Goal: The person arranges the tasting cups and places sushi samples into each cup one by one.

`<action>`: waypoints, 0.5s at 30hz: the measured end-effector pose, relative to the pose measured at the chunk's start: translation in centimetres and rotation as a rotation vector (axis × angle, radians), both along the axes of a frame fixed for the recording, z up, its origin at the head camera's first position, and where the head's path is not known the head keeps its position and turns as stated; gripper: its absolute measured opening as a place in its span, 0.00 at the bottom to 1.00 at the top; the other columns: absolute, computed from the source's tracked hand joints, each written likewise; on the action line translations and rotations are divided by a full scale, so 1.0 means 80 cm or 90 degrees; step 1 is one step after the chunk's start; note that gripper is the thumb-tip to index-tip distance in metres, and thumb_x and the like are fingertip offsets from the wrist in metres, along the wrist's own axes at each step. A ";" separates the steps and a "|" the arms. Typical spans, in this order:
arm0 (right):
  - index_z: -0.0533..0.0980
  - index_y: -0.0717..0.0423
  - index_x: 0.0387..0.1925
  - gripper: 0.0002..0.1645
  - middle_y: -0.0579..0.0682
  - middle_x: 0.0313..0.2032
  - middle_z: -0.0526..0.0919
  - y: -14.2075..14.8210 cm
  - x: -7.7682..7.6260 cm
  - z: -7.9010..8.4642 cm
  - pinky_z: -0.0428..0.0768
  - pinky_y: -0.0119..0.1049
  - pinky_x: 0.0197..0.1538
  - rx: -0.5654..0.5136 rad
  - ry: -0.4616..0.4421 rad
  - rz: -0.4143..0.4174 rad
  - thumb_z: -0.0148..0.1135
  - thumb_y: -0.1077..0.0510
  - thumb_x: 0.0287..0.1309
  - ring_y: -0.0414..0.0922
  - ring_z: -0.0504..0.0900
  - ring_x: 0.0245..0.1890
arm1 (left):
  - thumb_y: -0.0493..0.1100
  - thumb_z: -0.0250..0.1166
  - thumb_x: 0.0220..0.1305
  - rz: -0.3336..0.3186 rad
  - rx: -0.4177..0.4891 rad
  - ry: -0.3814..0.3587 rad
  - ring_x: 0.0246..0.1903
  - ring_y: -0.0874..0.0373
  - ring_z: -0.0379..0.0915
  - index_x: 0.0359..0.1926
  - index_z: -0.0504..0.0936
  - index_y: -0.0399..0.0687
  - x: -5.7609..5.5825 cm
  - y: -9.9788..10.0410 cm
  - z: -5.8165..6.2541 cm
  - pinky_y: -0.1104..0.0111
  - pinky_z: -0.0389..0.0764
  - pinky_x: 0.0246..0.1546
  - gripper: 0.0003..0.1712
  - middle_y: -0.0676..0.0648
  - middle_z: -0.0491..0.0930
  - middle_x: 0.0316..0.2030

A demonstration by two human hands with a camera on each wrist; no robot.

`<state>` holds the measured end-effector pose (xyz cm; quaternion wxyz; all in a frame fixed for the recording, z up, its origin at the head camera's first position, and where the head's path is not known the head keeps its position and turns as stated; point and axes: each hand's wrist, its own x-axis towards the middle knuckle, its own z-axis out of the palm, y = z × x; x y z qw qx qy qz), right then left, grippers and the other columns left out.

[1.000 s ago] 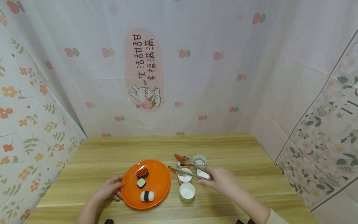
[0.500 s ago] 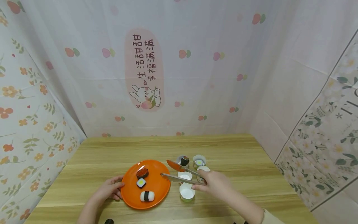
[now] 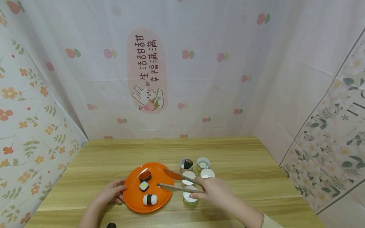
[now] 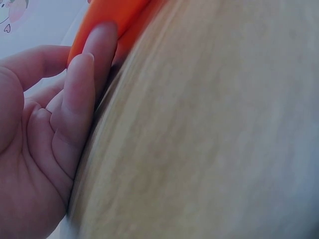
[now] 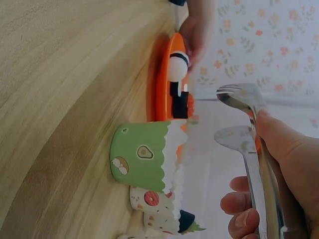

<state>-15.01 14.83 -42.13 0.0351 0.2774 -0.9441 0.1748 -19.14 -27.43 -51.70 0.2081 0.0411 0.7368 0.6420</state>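
Observation:
My left hand (image 3: 110, 192) holds the left rim of an orange plate (image 3: 163, 202), thumb and fingers around its edge (image 4: 107, 15). On the plate lie a red-topped sushi piece (image 3: 145, 176), a small square sushi roll (image 3: 144, 186) and a white sushi piece with a dark band (image 3: 150, 199). My right hand (image 3: 214, 190) grips metal tongs (image 5: 255, 159). The tongs' arms are spread apart, with nothing between the tips, above the plate's right side.
Several paper cups stand right of the plate. The back-left cup (image 3: 182, 164) holds a dark sushi piece (image 3: 188, 163); the back-right cup (image 3: 207, 161) holds a pale roll (image 3: 203, 165). A green cup (image 5: 142, 139) is nearest. A dark object (image 3: 111, 225) shows at the bottom edge.
My right hand and the tongs have moved left and nearer to me, from above the cups to above the plate. My left hand and the plate have stayed put.

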 end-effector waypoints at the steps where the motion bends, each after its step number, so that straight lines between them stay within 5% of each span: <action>1: 0.71 0.44 0.29 0.25 0.33 0.14 0.63 -0.001 0.000 -0.001 0.61 0.28 0.15 -0.002 0.000 0.002 0.60 0.29 0.50 0.32 0.61 0.13 | 0.41 0.54 0.70 0.000 0.000 0.001 0.21 0.56 0.78 0.65 0.49 0.18 0.000 0.000 0.000 0.68 0.82 0.23 0.36 0.44 0.79 0.23; 15: 0.72 0.41 0.30 0.21 0.31 0.14 0.63 -0.019 0.004 -0.012 0.62 0.30 0.15 0.005 0.008 0.028 0.67 0.34 0.47 0.31 0.63 0.15 | 0.40 0.54 0.70 -0.005 -0.002 0.009 0.20 0.57 0.78 0.65 0.49 0.19 -0.001 0.000 -0.002 0.68 0.81 0.22 0.35 0.44 0.78 0.23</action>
